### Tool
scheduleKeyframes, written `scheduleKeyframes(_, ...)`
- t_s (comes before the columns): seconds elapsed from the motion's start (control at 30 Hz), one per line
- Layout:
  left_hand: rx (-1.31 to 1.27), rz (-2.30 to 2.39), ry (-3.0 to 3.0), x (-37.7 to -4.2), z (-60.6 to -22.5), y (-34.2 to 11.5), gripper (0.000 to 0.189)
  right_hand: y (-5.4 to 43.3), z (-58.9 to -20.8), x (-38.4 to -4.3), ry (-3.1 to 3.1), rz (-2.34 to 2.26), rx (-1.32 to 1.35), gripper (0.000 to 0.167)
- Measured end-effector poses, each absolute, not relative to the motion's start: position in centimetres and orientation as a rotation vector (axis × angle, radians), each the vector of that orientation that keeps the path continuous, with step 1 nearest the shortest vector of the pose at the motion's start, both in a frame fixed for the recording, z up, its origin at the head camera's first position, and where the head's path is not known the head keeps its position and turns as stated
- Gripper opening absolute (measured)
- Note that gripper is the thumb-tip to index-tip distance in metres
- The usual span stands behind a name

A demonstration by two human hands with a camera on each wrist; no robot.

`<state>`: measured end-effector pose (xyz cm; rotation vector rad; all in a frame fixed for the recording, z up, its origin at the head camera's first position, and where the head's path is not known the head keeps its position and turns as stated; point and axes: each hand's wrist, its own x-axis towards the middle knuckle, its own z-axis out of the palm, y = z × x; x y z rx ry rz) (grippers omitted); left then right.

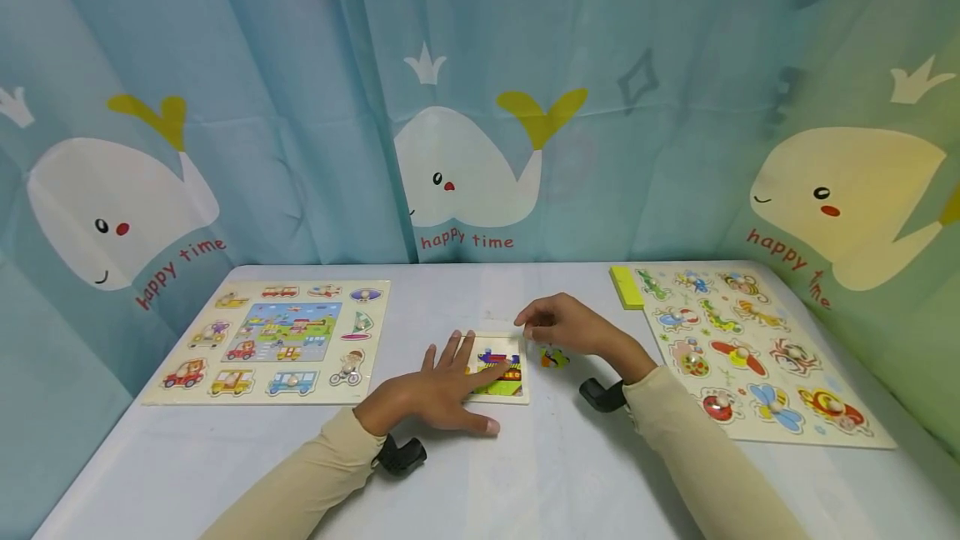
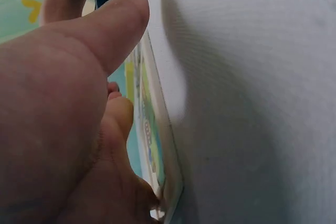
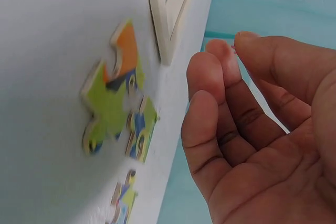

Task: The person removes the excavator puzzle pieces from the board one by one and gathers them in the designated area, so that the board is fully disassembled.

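Note:
A small jigsaw tray (image 1: 525, 394) with a pale frame lies mid-table, a colourful train picture (image 1: 498, 365) inside it. Across its left side my left hand (image 1: 450, 390) is spread, fingers straight and touching the tray; the fingers hide part of the picture. Past the tray's upper right corner hovers my right hand (image 1: 570, 327), fingers loosely bent, thumb close to the fingertips, and nothing visible held. Below it, loose jigsaw pieces (image 1: 555, 357) rest on the table. The right wrist view shows green and orange pieces (image 3: 107, 103) close together and another piece (image 3: 125, 200) apart.
A vehicle peg board (image 1: 378, 290) lies on the left of the table, an insect peg board (image 1: 765, 432) on the right. Touching the right board's far left corner is a yellow block (image 1: 626, 287). A whale-print curtain (image 1: 480, 23) stands behind the table.

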<state>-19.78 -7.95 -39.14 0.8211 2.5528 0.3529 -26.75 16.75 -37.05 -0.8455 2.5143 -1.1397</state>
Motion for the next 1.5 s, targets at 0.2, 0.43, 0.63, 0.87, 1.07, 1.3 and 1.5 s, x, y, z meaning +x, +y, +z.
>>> scheduleKeyframes(0.2,0.799,0.277,2.558,-19.8,-39.4,-7.8,0.081,15.5,-37.2,-26.7,2.479,-1.135,-0.854,0.018)
scheduleKeyframes(0.43,0.809,0.266,2.562,-19.8,-39.5,-7.8,0.08,13.9,-37.6,-26.6,2.488,-1.106,-0.905,0.017)
scheduleKeyframes(0.63,0.82,0.289,2.555,-19.8,-39.6,-7.8,0.08,13.2,-38.5,-26.4,2.472,-1.09,-0.899,0.017)
scheduleKeyframes(0.87,0.827,0.291,2.559,-19.8,-39.5,-7.8,0.08,12.8,-38.6,-26.2,2.453,-1.099,-0.907,0.018)
scheduleKeyframes(1.07,0.837,0.271,2.551,-19.9,-39.3,-7.8,0.079,13.0,-38.4,-26.2,2.428,-1.171,-0.933,0.019)
scheduleKeyframes(1.3,0.84,0.267,2.549,-20.0,-39.2,-7.8,0.079,12.6,-39.0,-26.3,2.346,-1.294,-0.912,0.02)
scheduleKeyframes(1.5,0.836,0.274,2.545,-19.9,-39.1,-7.9,0.079,12.3,-38.8,-25.9,2.339,-1.291,-0.862,0.019)
